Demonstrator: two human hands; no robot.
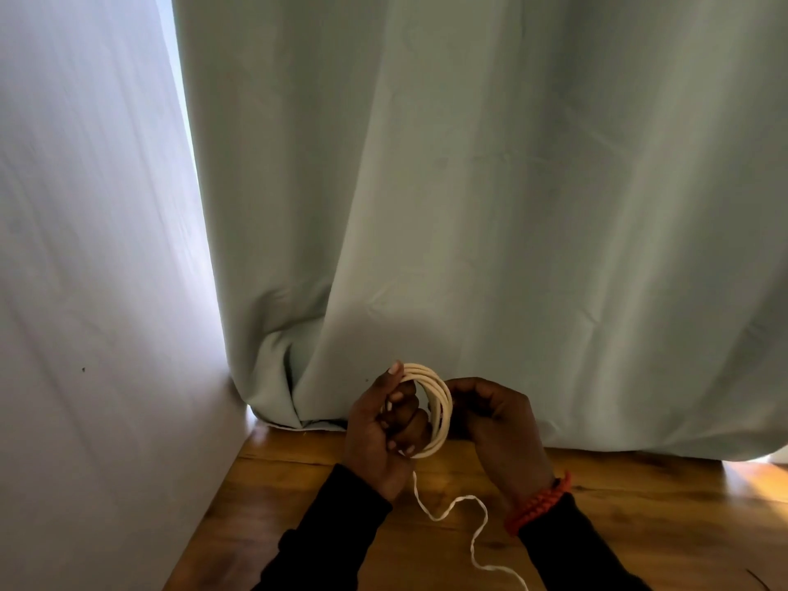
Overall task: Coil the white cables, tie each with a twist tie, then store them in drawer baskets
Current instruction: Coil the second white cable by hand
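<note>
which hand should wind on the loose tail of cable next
Probably the right hand: its fingers only touch the coil's edge, while the left hand grips the loops and must keep holding them. The loose tail trails over the table between both forearms.

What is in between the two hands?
The coiled white cable: the left hand grips it, the right hand touches its other side. The head view shows this.

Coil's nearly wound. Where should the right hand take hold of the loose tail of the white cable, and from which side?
Pinch the loose tail just below the coil, coming from the right. It hangs free under the left hand, while farther down it snakes flat on the table.
</note>
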